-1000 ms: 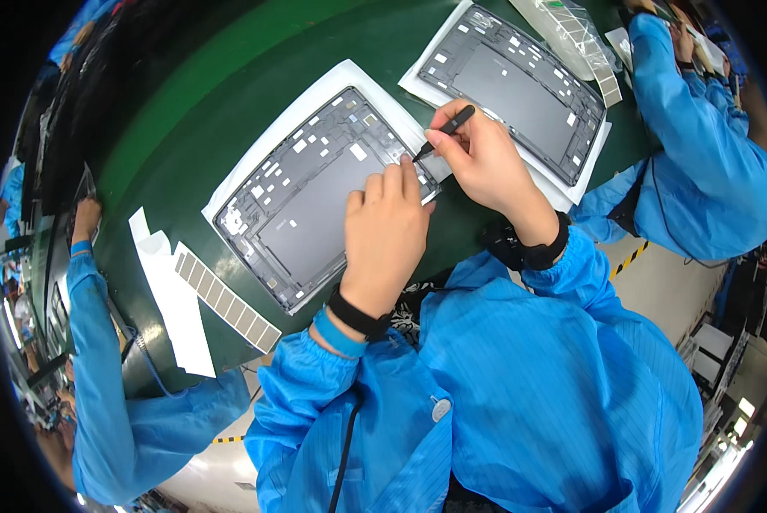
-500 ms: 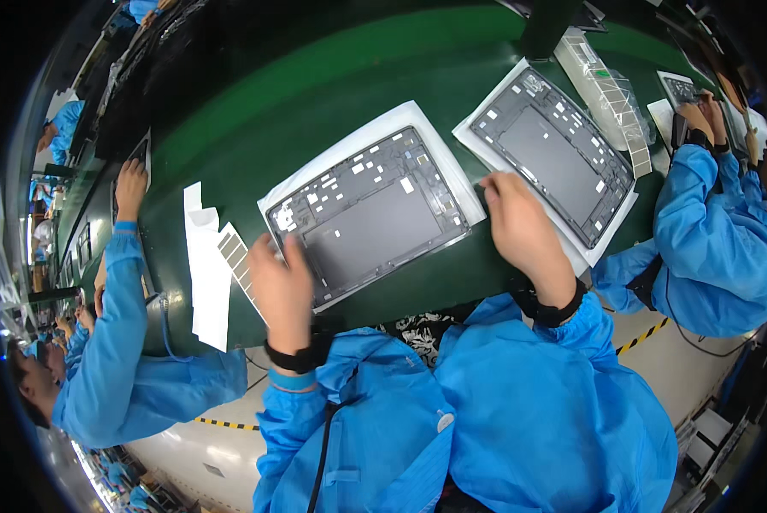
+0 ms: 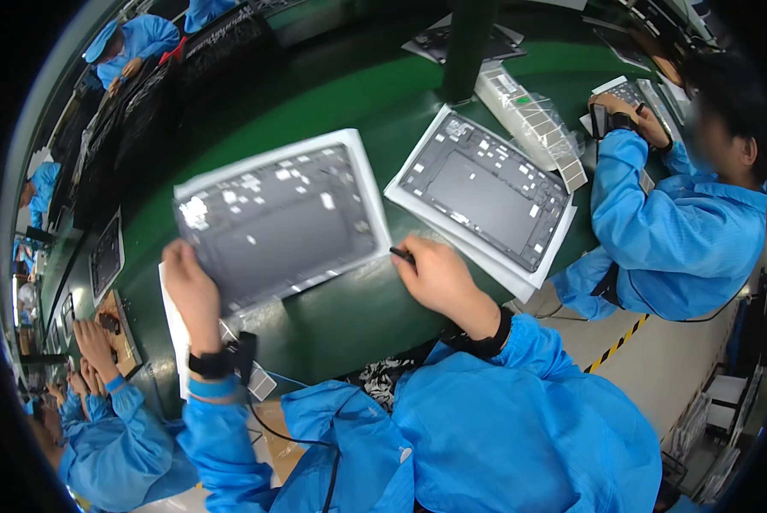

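Left hand (image 3: 193, 295): fingers gripped grey panel (image 3: 285, 235) at left edge. Right hand (image 3: 439, 278): fingers held black tool (image 3: 402, 255) beside white sheet (image 3: 368, 188)'s near right corner.

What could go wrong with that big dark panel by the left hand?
The black tool in the right hand is near the corner of the dark panel, so a slip might scratch it. The panel lies on a white sheet, which could slide and carry it along. And the left hand, at the panel's left end, might bump it.
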`<state>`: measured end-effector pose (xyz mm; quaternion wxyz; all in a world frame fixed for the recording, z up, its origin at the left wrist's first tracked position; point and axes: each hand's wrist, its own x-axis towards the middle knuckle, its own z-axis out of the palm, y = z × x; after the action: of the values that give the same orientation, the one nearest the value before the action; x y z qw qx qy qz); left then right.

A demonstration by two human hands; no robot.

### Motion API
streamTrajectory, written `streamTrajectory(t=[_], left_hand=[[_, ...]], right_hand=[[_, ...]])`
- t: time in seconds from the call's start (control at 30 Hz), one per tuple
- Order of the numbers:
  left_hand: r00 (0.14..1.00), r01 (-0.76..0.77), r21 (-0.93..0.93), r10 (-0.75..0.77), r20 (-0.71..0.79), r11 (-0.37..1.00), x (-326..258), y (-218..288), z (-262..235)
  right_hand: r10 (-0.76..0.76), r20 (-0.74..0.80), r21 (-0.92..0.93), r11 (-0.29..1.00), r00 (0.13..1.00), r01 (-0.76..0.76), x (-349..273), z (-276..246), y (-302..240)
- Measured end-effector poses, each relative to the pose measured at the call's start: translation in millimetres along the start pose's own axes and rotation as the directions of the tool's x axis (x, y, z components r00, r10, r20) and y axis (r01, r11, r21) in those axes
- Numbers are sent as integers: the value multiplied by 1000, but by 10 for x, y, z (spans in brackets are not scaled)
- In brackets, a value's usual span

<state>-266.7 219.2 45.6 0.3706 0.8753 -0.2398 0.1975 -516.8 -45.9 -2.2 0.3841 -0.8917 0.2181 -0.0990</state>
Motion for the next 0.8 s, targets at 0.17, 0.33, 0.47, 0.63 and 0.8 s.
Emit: streamTrajectory(t=[0.17,0.33,0.47,0.63,0.8], left_hand=[[999,20,-54,-23,-43,998,1449,-986,489],[889,-450,835,72,451,316,2660,-2334,1138],[939,-302,786,24,344,539,2915,-2018,1918],[538,-110,-110,152,829,988,2848,445,3344],[572,-44,57,-22,820,997,2282,1997,4956]], right_hand=[[-184,-49,-104,979,982,178,-128,57,54],[-351,-198,-211,927,915,310,-204,101,88],[-422,-164,-283,886,892,367,-198,96,105],[-433,-85,-346,857,897,381,-180,111,108],[-419,-94,-273,883,903,382,-184,115,139]])
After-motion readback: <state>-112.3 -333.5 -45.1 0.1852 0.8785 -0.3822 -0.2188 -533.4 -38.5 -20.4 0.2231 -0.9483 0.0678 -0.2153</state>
